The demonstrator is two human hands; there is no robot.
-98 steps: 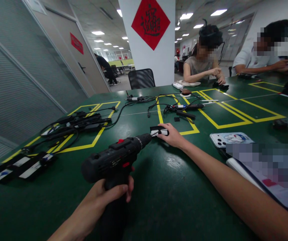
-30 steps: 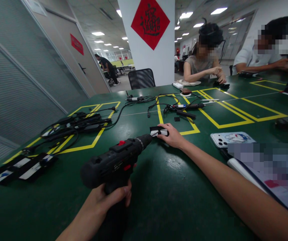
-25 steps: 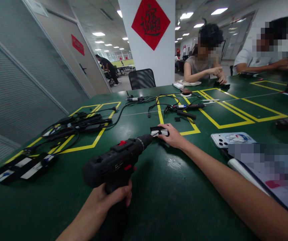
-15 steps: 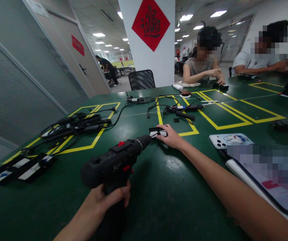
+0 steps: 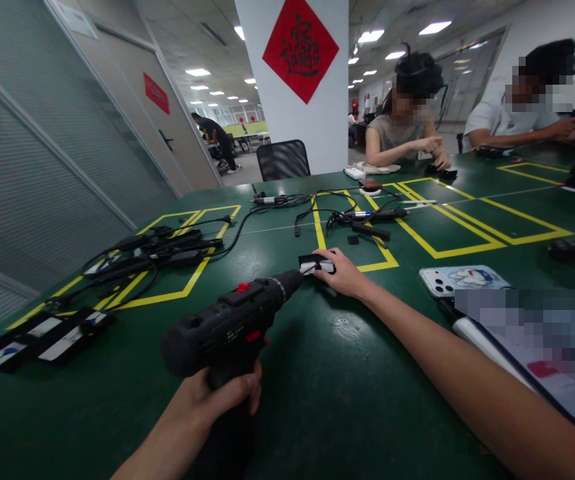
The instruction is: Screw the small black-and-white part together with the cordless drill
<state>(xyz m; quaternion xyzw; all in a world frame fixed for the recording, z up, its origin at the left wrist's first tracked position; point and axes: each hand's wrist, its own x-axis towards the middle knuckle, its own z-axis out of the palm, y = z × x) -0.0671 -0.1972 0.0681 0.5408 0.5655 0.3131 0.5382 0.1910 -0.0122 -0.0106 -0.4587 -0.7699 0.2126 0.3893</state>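
Observation:
My left hand (image 5: 217,400) is wrapped round the grip of a black cordless drill (image 5: 227,323) with red buttons. The drill's tip points at a small black and white part (image 5: 315,264) lying on the green table (image 5: 327,393). My right hand (image 5: 345,273) reaches forward and pins that part down, fingers closed on it. The tip touches or nearly touches the part's near end.
Black cables and adapters (image 5: 162,243) lie at the left inside yellow tape lines. Flat black and white strips (image 5: 42,337) sit at the near left. A white phone (image 5: 460,279) lies at the right. More tools (image 5: 372,215) lie farther back. Two people sit at the far side.
Almost nothing has changed. The drill stays pointed at the small part and my right hand keeps holding it; the view shifts slightly.

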